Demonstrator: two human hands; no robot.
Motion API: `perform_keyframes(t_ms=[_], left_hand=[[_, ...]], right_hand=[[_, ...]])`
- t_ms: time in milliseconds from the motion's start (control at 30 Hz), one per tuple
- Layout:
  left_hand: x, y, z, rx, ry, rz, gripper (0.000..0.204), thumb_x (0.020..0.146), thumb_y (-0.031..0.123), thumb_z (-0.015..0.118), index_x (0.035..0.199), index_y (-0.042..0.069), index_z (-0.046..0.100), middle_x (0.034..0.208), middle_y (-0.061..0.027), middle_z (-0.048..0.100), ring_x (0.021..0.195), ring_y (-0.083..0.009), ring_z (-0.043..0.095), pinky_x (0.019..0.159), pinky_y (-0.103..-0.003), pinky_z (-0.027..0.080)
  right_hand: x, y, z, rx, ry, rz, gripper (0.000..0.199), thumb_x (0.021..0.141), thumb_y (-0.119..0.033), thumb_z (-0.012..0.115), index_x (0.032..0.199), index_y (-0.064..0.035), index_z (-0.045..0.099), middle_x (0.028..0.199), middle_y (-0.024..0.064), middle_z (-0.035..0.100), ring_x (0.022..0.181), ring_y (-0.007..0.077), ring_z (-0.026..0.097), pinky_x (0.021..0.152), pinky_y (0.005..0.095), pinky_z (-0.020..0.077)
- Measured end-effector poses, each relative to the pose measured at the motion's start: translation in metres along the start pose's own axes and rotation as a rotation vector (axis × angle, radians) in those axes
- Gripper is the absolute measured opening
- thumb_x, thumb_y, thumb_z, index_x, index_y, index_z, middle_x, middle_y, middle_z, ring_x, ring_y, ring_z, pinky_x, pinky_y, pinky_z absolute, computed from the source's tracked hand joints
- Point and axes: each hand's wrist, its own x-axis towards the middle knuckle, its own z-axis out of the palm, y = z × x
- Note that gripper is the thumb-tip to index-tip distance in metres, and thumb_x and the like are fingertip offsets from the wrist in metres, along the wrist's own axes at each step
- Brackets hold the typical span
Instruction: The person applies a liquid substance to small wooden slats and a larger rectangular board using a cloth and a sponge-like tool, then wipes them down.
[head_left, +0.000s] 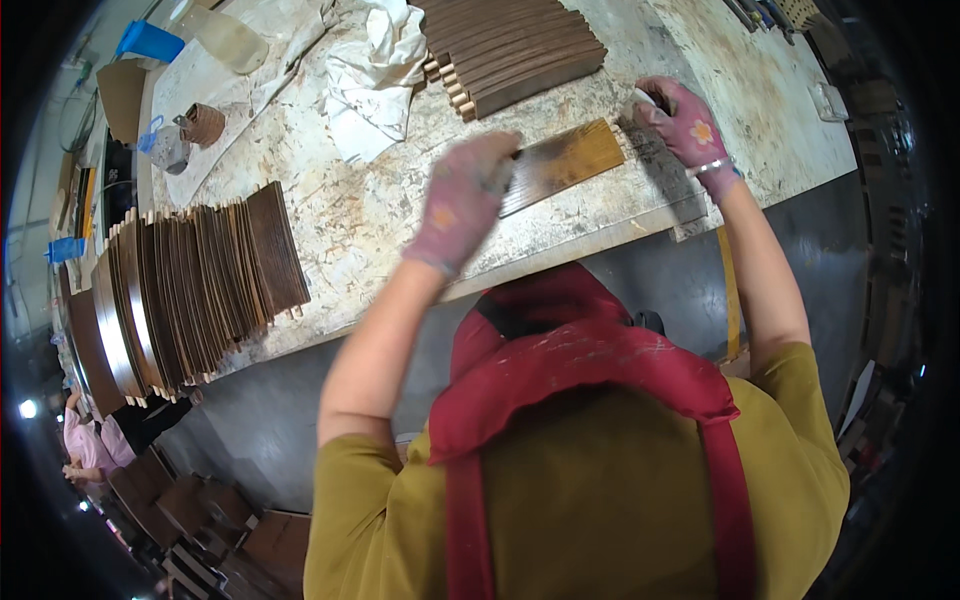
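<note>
A flat wooden slat (pixel 578 162), dark brown with a yellowish sheen at its right end, lies at an angle near the table's front edge. My left hand (pixel 462 203), in a pink glove with a flower print, is over the slat's left end. Motion blurs its fingers, and whether it grips anything is unclear. Beyond the slat's right end, my right hand (pixel 688 128), gloved alike, has its fingers curled together around something small with a whitish edge, mostly hidden by the fingers.
Dark slats with pale dowel ends stand packed in a long row (pixel 190 290) at the left; another stack (pixel 520 50) lies at the back. A crumpled white cloth (pixel 372 75), a plastic bottle (pixel 225 38), a brown cup (pixel 203 125) and a blue container (pixel 150 40) are also there.
</note>
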Motion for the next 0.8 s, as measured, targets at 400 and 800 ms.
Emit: perform_keyframes(t_ms=[400, 800], left_hand=[[0.066, -0.044, -0.024, 0.141, -0.638, -0.113, 0.034, 0.086, 0.036, 0.069, 0.095, 0.004, 0.063, 0.08, -0.0128, 0.066, 0.073, -0.0254, 0.06, 0.07, -0.039, 0.047], [0.099, -0.075, -0.007, 0.29, -0.812, -0.128, 0.025, 0.086, 0.02, 0.064, 0.106, 0.007, 0.071, 0.101, -0.0104, 0.072, 0.09, -0.0227, 0.065, 0.084, -0.038, 0.05]], right_hand=[[-0.053, -0.12, 0.063, 0.365, -0.276, 0.232, 0.033, 0.088, -0.031, 0.065, 0.103, -0.0023, 0.063, 0.089, 0.0145, 0.066, 0.084, 0.0247, 0.064, 0.078, 0.0347, 0.0496], [-0.016, -0.172, 0.097, -0.203, -0.307, -0.171, 0.029, 0.09, -0.031, 0.063, 0.107, -0.0077, 0.059, 0.099, 0.0171, 0.067, 0.089, 0.0377, 0.066, 0.073, 0.0466, 0.051]])
